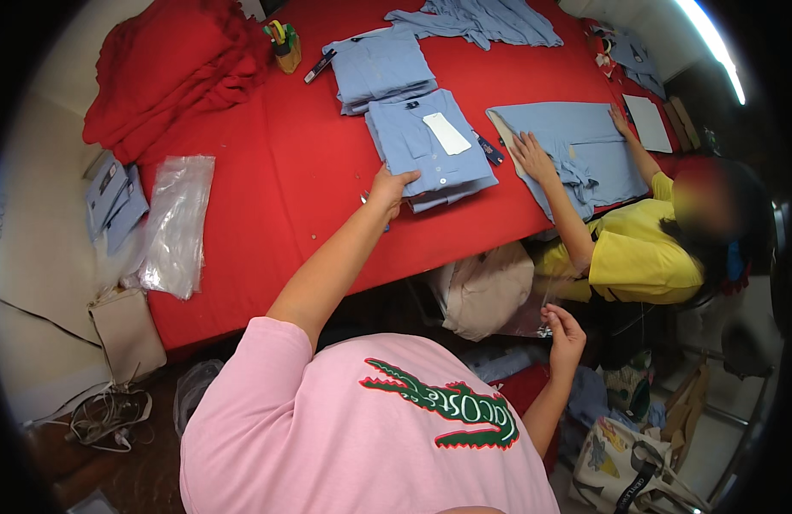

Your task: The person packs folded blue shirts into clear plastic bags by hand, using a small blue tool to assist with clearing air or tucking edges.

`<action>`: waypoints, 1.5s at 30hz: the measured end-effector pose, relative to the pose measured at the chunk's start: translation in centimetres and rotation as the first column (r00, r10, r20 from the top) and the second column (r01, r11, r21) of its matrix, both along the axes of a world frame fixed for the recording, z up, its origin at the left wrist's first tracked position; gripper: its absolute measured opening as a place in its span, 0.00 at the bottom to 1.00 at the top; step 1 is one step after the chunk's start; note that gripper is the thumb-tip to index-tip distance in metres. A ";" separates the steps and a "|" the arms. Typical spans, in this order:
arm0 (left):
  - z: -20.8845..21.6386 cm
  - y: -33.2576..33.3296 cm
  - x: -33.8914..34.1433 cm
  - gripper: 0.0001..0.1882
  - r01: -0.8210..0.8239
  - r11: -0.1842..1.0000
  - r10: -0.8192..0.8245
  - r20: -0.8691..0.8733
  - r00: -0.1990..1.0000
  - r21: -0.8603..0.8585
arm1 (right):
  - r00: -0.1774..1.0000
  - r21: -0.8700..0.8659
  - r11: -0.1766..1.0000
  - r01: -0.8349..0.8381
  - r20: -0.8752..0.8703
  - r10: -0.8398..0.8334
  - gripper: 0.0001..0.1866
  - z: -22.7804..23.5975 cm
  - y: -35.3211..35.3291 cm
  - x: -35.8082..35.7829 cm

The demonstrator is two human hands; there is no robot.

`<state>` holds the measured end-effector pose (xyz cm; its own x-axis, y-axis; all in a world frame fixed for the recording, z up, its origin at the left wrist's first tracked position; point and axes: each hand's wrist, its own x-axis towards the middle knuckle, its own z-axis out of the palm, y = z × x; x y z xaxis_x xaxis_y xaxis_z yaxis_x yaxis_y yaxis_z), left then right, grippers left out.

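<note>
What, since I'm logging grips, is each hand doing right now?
Left hand: closed on a folded blue shirt.
Right hand: closed, pinching clear plastic.

The table (276, 197) is plain red, like the heaped cloth (182, 68) at ten o'clock. The shirts (423, 170) at twelve are solid light blue, the tag (446, 134) white. Bags (177, 223) at nine are clear with a silvery sheen. A top (645, 259) at three is yellow. The tee (327, 428) at six is pink, its crocodile (480, 408) green, edged red, lettered white.
</note>
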<state>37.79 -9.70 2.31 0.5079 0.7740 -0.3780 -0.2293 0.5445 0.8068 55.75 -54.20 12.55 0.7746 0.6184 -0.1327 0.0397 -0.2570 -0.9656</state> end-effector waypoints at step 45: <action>2.7 -17.5 -39.0 0.41 0.885 0.435 -0.631 -0.643 0.433 0.168 | 0.319 -0.116 0.304 -0.945 -0.149 0.936 0.13 -9.7 18.8 -31.0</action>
